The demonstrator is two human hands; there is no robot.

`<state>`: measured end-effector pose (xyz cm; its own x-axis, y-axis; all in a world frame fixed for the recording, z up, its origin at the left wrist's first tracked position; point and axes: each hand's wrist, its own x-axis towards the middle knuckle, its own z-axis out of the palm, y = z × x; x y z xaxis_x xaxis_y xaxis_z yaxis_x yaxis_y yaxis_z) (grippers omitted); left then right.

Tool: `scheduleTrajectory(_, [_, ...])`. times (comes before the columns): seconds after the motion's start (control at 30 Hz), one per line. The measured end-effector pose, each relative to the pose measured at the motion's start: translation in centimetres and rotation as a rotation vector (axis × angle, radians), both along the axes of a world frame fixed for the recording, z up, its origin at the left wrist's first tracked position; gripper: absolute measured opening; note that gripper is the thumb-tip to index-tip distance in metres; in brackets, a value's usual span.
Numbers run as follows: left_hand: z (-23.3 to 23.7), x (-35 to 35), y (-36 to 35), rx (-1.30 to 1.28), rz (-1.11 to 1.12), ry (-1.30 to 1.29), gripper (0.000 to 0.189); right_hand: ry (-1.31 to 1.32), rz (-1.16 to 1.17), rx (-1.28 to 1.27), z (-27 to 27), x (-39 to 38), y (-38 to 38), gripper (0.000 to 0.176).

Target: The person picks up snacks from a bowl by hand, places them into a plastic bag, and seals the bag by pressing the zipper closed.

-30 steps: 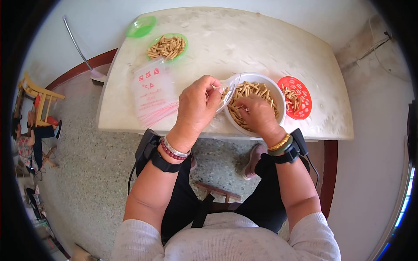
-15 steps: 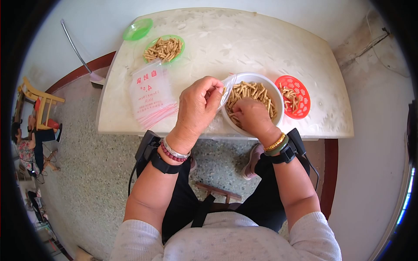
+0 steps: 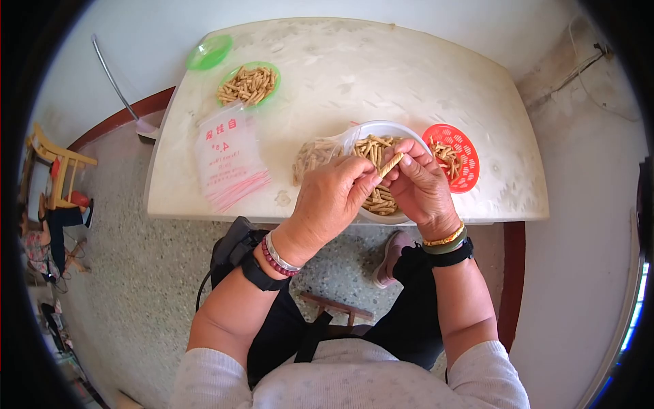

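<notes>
A tan, ridged stick (image 3: 390, 165) is held up above the white bowl (image 3: 417, 133). The fingertips of my left hand (image 3: 334, 191) pinch its lower end, while my right hand (image 3: 424, 184) grips the upper end between thumb and fingers. Many similar sticks (image 3: 379, 201) fill the bowl, partly covered by my hands. Behind my left hand, a clear plastic bag (image 3: 315, 158) with sticks inside lies on the table, its mouth by the bowl's left rim. Whether my left hand touches the bag is hidden.
A stack of clear zip bags (image 3: 231, 160) with red print lies left on the table (image 3: 334, 75). Behind it are a green plate of sticks (image 3: 248, 85) and a green dish (image 3: 209, 52). A red perforated basket (image 3: 466, 167) with thin pieces stands right. Another person (image 3: 41, 249) is far left.
My right hand has come up out of the bowl to meet my left, with a stick now between them. The bag has dropped from my left hand's raised grip onto the table.
</notes>
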<state>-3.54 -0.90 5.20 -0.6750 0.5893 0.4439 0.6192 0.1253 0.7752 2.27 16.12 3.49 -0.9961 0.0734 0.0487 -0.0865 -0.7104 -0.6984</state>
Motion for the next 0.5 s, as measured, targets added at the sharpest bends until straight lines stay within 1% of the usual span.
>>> scheduleTrajectory(0.13, [-0.1, -0.2, 0.2, 0.057, 0.012, 0.068, 0.01, 0.046, 0.031, 0.038, 0.1, 0.1, 0.2, 0.013])
scheduleTrajectory(0.2, [0.2, -0.2, 0.1, 0.026, 0.048, 0.084, 0.01, 0.016, -0.037, 0.16, 0.4, 0.3, 0.6, 0.017])
scheduleTrajectory(0.23, [0.3, -0.2, 0.0, -0.004, 0.084, 0.096, 0.009, 0.016, -0.037, 0.16, 0.4, 0.4, 0.8, 0.017])
scheduleTrajectory(0.3, [0.1, -0.3, 0.0, -0.003, 0.087, 0.127, 0.009, 0.076, -0.067, 0.274, 0.5, 0.5, 0.9, 0.02])
scheduleTrajectory(0.37, [-0.2, -0.4, -0.2, -0.003, 0.091, 0.159, 0.009, 0.038, -0.076, 0.319, 0.8, 0.6, 0.5, 0.019])
scheduleTrajectory(0.43, [-0.5, -0.5, -0.3, -0.014, 0.018, 0.186, 0.01, 0.001, -0.085, 0.364, 0.9, 0.5, -0.1, 0.018])
scheduleTrajectory(0.5, [-0.4, -0.5, -0.5, 0.018, 0.047, 0.144, 0.011, -0.031, -0.132, 0.43, 0.6, 0.4, -0.4, 0.016])
